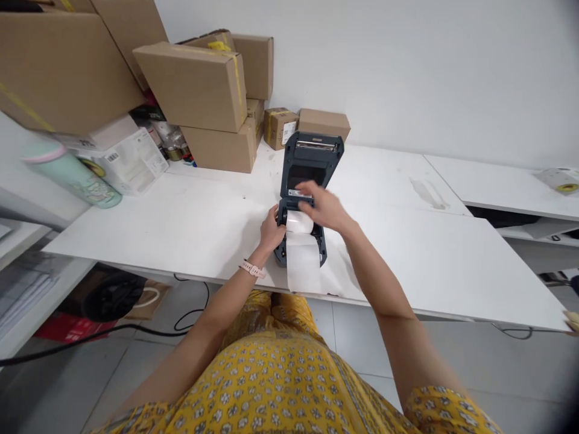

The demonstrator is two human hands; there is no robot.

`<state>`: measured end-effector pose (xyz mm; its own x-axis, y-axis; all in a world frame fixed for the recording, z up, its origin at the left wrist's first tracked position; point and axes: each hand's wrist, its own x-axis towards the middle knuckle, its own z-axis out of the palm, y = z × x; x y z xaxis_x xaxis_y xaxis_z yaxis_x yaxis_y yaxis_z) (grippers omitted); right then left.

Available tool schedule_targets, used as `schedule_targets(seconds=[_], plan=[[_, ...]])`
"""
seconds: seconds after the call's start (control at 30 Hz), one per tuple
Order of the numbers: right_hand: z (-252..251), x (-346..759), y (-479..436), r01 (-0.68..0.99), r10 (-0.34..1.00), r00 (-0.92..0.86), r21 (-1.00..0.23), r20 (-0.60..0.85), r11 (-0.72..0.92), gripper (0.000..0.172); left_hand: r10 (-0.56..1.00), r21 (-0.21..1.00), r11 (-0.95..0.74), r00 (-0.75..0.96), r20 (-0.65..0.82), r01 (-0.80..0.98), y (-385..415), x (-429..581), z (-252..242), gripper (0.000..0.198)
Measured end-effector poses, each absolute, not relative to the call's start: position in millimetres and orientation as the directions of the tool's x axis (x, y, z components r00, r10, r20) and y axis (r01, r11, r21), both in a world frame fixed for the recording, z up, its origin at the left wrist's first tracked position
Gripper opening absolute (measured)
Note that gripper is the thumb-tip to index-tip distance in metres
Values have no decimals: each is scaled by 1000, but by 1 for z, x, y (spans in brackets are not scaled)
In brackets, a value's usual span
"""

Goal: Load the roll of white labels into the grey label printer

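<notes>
A dark label printer [283, 247] stands on the white table with its lid [335, 158] raised. Inside lies a white label roll [298, 223], and a strip of its paper [304, 268] hangs forward toward the table's front edge. My left hand [271, 231] grips the printer's left side, next to the roll. Over the roll and the lid's hinge, my right hand [326, 208] hovers with its fingers apart and somewhat blurred, holding nothing that I can see. It covers part of the roll's right side and the lid's lower edge.
Cardboard boxes [190, 90] are stacked at the back left, with smaller ones [323, 122] behind the printer. A mint-green bottle [75, 175] leans at the left beside a white box [131, 160]. The white table [407, 253] extends right; cables [149, 328] hang below.
</notes>
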<state>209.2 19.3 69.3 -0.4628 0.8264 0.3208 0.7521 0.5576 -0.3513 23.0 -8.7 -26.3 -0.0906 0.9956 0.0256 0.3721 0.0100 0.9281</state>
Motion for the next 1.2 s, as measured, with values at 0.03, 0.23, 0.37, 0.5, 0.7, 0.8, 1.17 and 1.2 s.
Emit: schedule_targets(seconds=[0.03, 0.23, 0.37, 0.5, 0.7, 0.8, 1.17, 1.2], plan=[[59, 208, 16, 759, 833, -519, -346, 191, 552, 61, 995, 927, 13, -95, 24, 374, -9, 23, -26, 80], [23, 190, 36, 821, 812, -562, -232, -157, 522, 89, 996, 905, 35, -92, 4, 425, -13, 25, -22, 85], [31, 185, 43, 819, 816, -549, -308, -180, 483, 110, 995, 906, 46, -96, -6, 421, -15, 25, -19, 88], [62, 212, 32, 636, 728, -678, -578, -102, 512, 113, 996, 917, 20, -85, 15, 398, -16, 24, -21, 87], [102, 292, -1, 466, 773, -625, -741, 112, 484, 114, 995, 927, 27, -97, 11, 374, -12, 23, -28, 85], [93, 320, -9, 531, 858, -505, -750, 93, 394, 112, 995, 925, 20, -99, 19, 380, -11, 23, -30, 83], [9, 314, 13, 668, 935, -352, -710, -35, 225, 101, 995, 931, 1, -94, 36, 366, -10, 23, -32, 81], [7, 315, 14, 650, 937, -347, -729, -35, 214, 101, 995, 931, 0, -94, 37, 365, -10, 23, -32, 81]])
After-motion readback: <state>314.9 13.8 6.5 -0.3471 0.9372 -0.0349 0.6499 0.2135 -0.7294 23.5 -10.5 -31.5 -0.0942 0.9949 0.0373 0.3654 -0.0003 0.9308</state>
